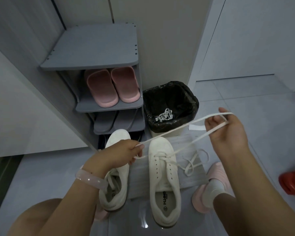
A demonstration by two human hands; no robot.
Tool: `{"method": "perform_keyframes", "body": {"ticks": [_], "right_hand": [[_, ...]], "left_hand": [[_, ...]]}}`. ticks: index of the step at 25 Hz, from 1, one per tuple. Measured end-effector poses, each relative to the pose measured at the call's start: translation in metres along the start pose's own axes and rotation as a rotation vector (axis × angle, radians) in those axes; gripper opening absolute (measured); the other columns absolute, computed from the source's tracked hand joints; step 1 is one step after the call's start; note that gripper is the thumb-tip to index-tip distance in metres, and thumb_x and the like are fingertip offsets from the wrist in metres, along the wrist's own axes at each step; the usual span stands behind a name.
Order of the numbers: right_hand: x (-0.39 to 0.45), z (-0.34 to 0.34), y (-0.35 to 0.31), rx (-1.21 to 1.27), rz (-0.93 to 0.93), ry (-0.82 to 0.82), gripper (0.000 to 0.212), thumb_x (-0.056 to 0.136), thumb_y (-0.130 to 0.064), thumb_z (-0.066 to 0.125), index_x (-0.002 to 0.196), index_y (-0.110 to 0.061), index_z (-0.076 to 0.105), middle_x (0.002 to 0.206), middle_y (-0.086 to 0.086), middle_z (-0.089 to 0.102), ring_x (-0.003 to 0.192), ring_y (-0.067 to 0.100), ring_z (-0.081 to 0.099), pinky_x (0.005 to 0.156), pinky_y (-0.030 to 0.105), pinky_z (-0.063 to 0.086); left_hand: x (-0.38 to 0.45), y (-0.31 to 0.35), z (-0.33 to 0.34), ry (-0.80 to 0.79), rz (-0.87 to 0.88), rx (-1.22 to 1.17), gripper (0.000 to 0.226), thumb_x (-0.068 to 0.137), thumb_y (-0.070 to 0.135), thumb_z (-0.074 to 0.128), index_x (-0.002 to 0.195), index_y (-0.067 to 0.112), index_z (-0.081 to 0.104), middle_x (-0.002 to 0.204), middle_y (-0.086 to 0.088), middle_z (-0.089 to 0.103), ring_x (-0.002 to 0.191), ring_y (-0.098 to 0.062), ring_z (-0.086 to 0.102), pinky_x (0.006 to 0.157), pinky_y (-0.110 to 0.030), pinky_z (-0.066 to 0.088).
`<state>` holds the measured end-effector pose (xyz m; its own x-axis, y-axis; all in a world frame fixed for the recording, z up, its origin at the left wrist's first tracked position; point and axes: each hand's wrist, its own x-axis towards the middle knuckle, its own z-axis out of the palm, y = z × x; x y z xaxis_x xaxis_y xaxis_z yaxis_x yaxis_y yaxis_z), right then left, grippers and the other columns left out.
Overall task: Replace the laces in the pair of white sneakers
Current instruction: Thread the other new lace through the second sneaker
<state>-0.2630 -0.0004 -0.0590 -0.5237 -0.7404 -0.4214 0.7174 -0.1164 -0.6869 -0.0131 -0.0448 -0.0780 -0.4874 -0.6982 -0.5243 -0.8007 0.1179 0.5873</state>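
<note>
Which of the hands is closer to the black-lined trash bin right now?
The right hand looks nearer, raised just right of the black-lined trash bin, gripping the white lace. The left hand pinches the lace lower down, over the white sneakers.

Bare arms, pale pink bangle [90, 178], white sock [213, 186], pink slipper [206, 200]

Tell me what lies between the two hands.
In the head view, a white lace runs taut from the left hand to the right hand, above the right sneaker's toe.
</note>
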Motion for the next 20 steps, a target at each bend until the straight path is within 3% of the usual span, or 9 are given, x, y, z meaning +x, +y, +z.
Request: {"method": "perform_keyframes", "body": {"ticks": [2,5,6,9,10,12,14,16,20], "right_hand": [[-0.003,0.0,0.006,-0.014,0.012,-0.069,0.021,0.1,-0.017,0.035,0.101,-0.016,0.055,0.076,0.003,0.073,0.081,0.011,0.07,0.08,0.025,0.056],[-0.008,0.007,0.012,-0.222,-0.015,-0.168,0.024,0.101,-0.023,0.033,0.115,-0.023,0.052,0.115,0.0,0.067,0.112,0.012,0.059,0.1,0.033,0.042],[-0.009,0.008,0.013,-0.461,-0.038,-0.178,0.025,0.1,-0.024,0.037,0.122,-0.024,0.049,0.121,0.0,0.062,0.115,0.013,0.056,0.103,0.034,0.039],[-0.009,-0.003,0.031,-1.523,-0.275,-0.253,0.044,0.094,-0.023,0.05,0.137,-0.025,0.039,0.131,0.003,0.052,0.121,0.021,0.049,0.101,0.034,0.035],[-0.01,-0.006,0.038,-1.697,-0.394,-0.306,0.042,0.093,-0.022,0.053,0.134,-0.022,0.045,0.129,0.004,0.053,0.119,0.022,0.049,0.099,0.034,0.036],[-0.015,-0.004,0.048,-1.679,-0.414,-0.475,0.024,0.092,-0.024,0.055,0.112,-0.014,0.064,0.111,0.004,0.064,0.103,0.019,0.056,0.09,0.032,0.041],[-0.025,0.004,0.053,-1.483,-0.102,-0.662,0.031,0.093,-0.036,0.05,0.087,-0.014,0.071,0.087,0.0,0.071,0.084,0.013,0.063,0.08,0.028,0.047],[-0.032,0.009,0.059,-1.378,0.119,-0.723,0.033,0.092,-0.045,0.049,0.079,-0.022,0.069,0.078,-0.004,0.071,0.077,0.007,0.066,0.078,0.024,0.051],[-0.031,0.005,0.072,-1.457,0.005,-0.822,0.016,0.091,-0.024,0.058,0.076,-0.028,0.062,0.07,-0.008,0.065,0.06,-0.002,0.058,0.063,0.017,0.048]], "left_hand": [[0.0,0.004,0.003,-0.013,-0.068,0.037,0.044,0.099,0.043,0.027,0.068,0.022,0.052,0.064,0.005,0.051,0.059,-0.007,0.049,0.06,-0.018,0.038],[0.006,0.012,0.013,0.041,-0.044,-0.01,0.045,0.1,0.036,0.032,0.063,0.018,0.052,0.057,0.004,0.046,0.051,-0.005,0.045,0.053,-0.016,0.036],[0.008,0.014,0.017,0.063,-0.015,-0.145,0.039,0.099,0.027,0.037,0.065,0.017,0.053,0.056,0.002,0.046,0.046,-0.003,0.045,0.049,-0.015,0.036],[0.012,0.018,0.022,0.056,0.055,-0.509,0.026,0.094,0.001,0.044,0.073,0.012,0.055,0.058,-0.003,0.053,0.042,-0.002,0.053,0.045,-0.014,0.042],[0.013,0.019,0.022,0.045,0.067,-0.564,0.024,0.093,0.001,0.046,0.074,0.011,0.056,0.06,-0.001,0.055,0.044,-0.003,0.055,0.047,-0.014,0.045],[0.016,0.018,0.024,0.083,0.075,-0.613,0.02,0.093,0.006,0.051,0.075,0.012,0.056,0.062,-0.001,0.055,0.044,-0.002,0.054,0.047,-0.014,0.044],[0.019,0.018,0.025,0.156,0.069,-0.639,0.017,0.093,0.007,0.052,0.077,0.009,0.056,0.061,-0.001,0.053,0.042,-0.001,0.048,0.044,-0.014,0.04],[0.021,0.017,0.026,0.19,0.075,-0.645,0.015,0.092,0.005,0.052,0.078,0.008,0.056,0.057,0.001,0.053,0.041,-0.002,0.046,0.044,-0.015,0.038],[0.022,0.015,0.029,0.184,0.098,-0.635,0.017,0.093,0.006,0.051,0.077,0.01,0.055,0.059,-0.004,0.055,0.042,-0.002,0.047,0.044,-0.014,0.038]]}}
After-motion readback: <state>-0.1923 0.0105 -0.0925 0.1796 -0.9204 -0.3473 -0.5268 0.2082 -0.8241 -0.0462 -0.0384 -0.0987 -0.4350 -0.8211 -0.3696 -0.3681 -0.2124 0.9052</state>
